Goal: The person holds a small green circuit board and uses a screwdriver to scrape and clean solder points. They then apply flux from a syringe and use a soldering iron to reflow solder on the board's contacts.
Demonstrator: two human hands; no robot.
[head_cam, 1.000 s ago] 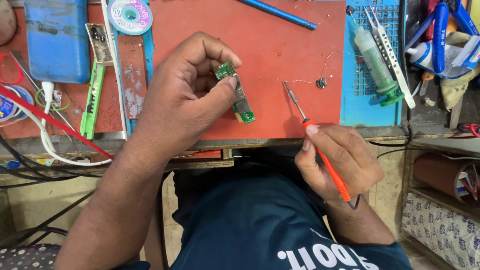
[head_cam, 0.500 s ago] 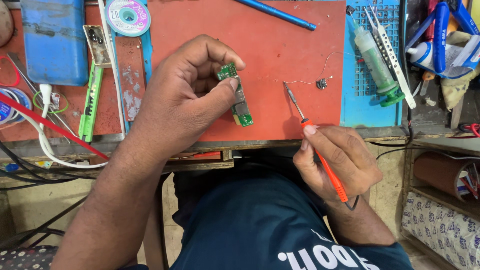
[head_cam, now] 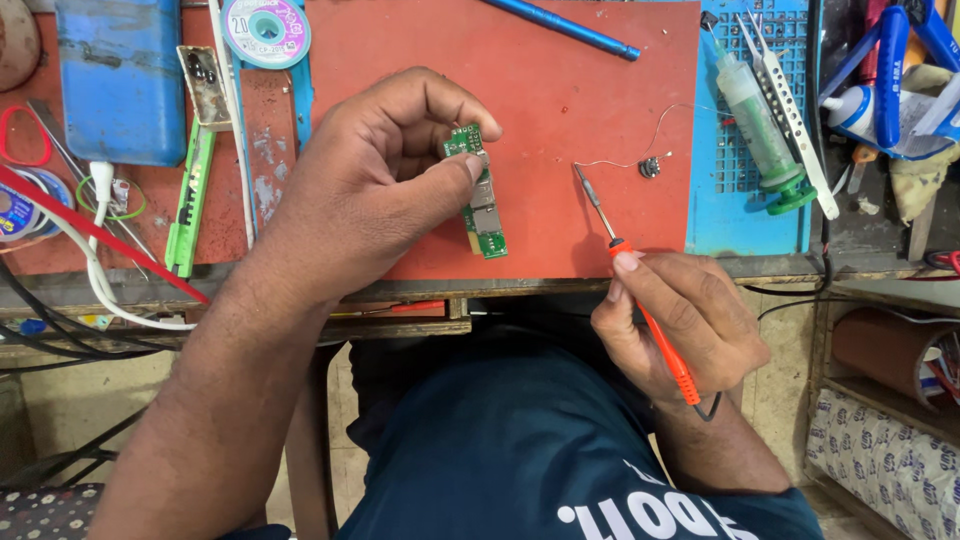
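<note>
The left hand [head_cam: 380, 190] pinches a small green circuit board [head_cam: 478, 190] by its upper end, above the red mat [head_cam: 560, 120] on the bench. The right hand [head_cam: 680, 320] has its grip closed on an orange soldering iron [head_cam: 640, 300], tip resting apart from the board. Risks: the board may slip from the slight pinch; the tip may scorch the mat or snag the loose wire [head_cam: 640, 150] nearby.

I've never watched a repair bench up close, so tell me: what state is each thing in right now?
left hand: pinching the green circuit board
green circuit board: held over the red mat
right hand: gripping the orange-handled iron
orange-handled iron: tip down near the red mat, apart from the board
syringe: lying on the blue mat
blue rod: lying on the red mat
</note>
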